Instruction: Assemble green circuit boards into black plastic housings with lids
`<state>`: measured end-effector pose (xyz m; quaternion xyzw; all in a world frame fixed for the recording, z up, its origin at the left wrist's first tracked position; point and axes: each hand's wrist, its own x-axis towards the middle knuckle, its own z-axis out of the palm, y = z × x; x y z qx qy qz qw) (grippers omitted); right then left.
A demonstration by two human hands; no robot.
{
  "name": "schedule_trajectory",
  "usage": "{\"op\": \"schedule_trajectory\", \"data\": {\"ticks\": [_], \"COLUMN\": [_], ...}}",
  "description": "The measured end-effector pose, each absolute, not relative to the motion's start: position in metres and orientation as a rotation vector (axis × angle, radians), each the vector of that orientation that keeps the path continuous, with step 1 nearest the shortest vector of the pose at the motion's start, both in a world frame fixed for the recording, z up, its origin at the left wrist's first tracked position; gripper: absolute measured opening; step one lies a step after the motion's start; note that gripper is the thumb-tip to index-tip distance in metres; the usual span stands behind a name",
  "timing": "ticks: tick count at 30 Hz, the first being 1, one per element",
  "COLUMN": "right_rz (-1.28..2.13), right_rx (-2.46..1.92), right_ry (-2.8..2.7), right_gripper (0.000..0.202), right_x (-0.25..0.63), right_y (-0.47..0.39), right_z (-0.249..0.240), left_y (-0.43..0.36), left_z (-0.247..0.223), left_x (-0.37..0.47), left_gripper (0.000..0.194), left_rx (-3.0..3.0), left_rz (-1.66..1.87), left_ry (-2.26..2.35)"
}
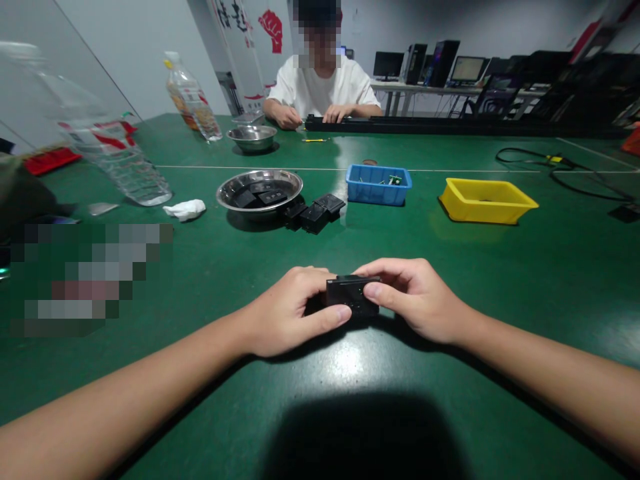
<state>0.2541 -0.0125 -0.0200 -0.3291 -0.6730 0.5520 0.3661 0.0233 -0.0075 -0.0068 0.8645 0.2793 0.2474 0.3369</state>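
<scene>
A small black box-like part (pixel 353 293) is held upright just above the green table (pixel 350 407), between my two hands. My left hand (pixel 300 310) grips its left side, the thumb across the lower front face. On the right side my right hand (pixel 413 297) closes on the same part, thumb on its front and fingers behind it. Beyond the hands, several similar black parts (pixel 315 215) lie beside a steel bowl (pixel 225 200) that holds more of them.
A blue bin (pixel 379 193) with small green pieces and a yellow bin (pixel 483 212) stand farther back. Plastic bottles (pixel 115 160) and a crumpled tissue (pixel 185 210) are at the left. Across the table a person (pixel 323 90) handles a long black bar (pixel 425 125).
</scene>
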Motion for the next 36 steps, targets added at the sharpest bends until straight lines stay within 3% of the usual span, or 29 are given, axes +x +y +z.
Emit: {"op": "schedule_trajectory", "data": {"ticks": [7,30,36], "right_rz": [1.522,1.342,1.405], "right_rx": [-0.824,-0.741,-0.736], "right_ry": [-1.705,-1.967,-1.920], "right_gripper": [0.050,0.046,0.028], "right_x": [0.2549,0.2572,0.2566], "right_y": [-0.0126,-0.0153,-0.0160], "right_z": [-0.0225,-0.0205,-0.0199], "left_y": [-0.0065,-0.0084,-0.0133], "left_z": [-0.0079,-0.0088,-0.0085], "left_x": [0.0214,0.0211,0.0237], "left_gripper": [0.041,0.039,0.033], "left_rx": [2.205,2.393,2.551], "left_rz": [0.606,0.574,0.620], "left_ry": [0.750,0.760,0.685]}}
